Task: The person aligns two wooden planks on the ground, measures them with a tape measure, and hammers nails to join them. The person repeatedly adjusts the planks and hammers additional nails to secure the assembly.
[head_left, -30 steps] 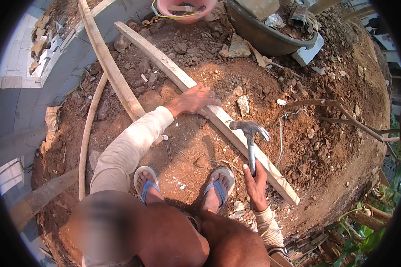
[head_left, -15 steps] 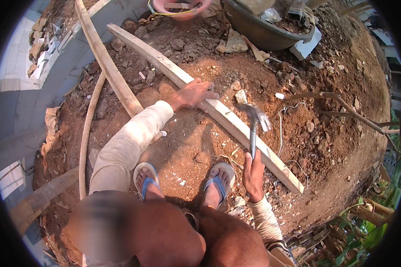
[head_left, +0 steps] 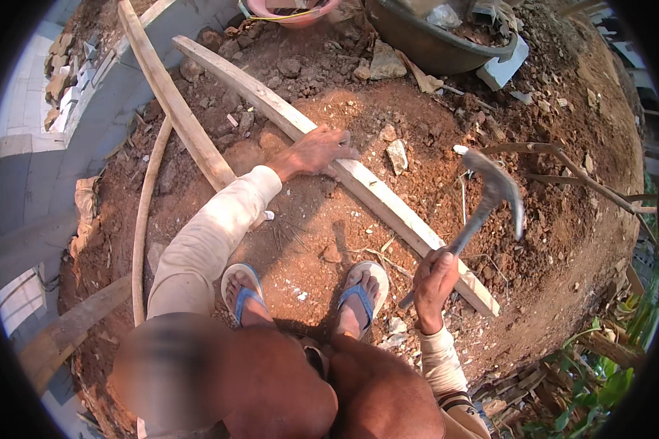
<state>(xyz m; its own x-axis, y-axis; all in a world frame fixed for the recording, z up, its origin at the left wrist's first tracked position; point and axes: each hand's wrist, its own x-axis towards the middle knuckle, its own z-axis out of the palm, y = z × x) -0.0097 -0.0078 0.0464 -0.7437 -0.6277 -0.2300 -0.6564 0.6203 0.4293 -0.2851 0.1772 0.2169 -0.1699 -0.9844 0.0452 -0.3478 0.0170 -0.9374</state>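
Observation:
A long, pale wooden beam [head_left: 388,203] lies slantwise on the reddish soil, from the far left to the near right. Around its middle, my left hand [head_left: 316,152] is closed, fingers over the far edge and thumb side hidden from sight. My right hand [head_left: 433,282] grips the handle of a claw hammer [head_left: 483,212] by the beam's near end. The hammer is raised, its metal head up and to the right of the beam, slightly blurred. No nail can be made out on the wood.
Another plank [head_left: 179,102] and a thin curved pole [head_left: 151,197] lie at left beside a grey block wall [head_left: 135,84]. A dark tub [head_left: 432,47] of rubble and a pink basin [head_left: 293,16] stand at the back. Branches [head_left: 575,167] jut in at right. My sandalled feet [head_left: 362,293] are near the beam.
The hammer has swung to the right and its head has turned, coming up closer to view. My right hand has rotated and shifted slightly right. My left hand stays on the beam.

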